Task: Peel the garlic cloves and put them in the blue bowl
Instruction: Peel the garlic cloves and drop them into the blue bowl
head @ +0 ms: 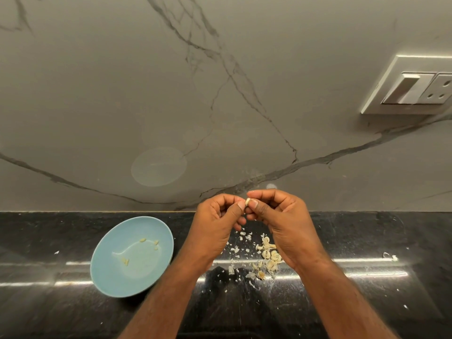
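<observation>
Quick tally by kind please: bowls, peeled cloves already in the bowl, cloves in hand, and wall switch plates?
Blue bowl: 1
Peeled cloves in the bowl: about 5, small and hard to separate
Clove held between both hands: 1
Switch plate: 1
Total: about 8, not counting the heap of cloves and skins on the counter.

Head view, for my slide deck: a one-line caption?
Both hands peel a garlic clove above the counter, beside the blue bowl.

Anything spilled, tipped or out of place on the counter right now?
Nothing looks wrong. Papery garlic skins and unpeeled cloves are scattered on the black stone counter under the hands, normal peeling litter. The round blue bowl sits upright with a few peeled cloves inside. Left hand and right hand pinch one clove.
</observation>
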A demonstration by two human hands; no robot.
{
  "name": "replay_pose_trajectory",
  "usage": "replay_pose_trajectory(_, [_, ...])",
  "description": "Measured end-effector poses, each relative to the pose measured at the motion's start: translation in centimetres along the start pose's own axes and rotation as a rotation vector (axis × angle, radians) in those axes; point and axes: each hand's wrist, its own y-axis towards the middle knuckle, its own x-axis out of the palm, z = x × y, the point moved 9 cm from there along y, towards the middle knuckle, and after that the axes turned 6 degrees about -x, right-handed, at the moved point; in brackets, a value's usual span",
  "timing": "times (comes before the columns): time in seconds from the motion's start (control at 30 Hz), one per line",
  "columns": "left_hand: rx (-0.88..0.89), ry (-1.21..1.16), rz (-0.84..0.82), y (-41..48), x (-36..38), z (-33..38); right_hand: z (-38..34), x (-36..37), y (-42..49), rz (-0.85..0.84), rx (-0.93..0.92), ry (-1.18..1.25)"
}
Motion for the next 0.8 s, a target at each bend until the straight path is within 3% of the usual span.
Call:
replay_pose_trajectory(0.13, [0.017,-0.019,-0.004,-0.3,0.2,0.2,0.0,0.0,0.0,0.014,-0.008,0.017])
replay_pose_trajectory(0.4, [0.247,0.281,0.073,-0.8,-0.4,2.0,-0.6,-0.1,-0.1,-0.009,-0.099,-0.165])
replay_pose_trajectory(0.6, [0.182,0.166,0.116,-1.0,-0.8,1.9,-0.4,0.5,-0.3,-0.056,-0.073,-0.174])
replay_pose_trajectory(0.8, [0.199,0.205,0.092,-0.9,-0.8,2.6,-0.2,0.6,-0.3,-0.078,-0.051,-0.175])
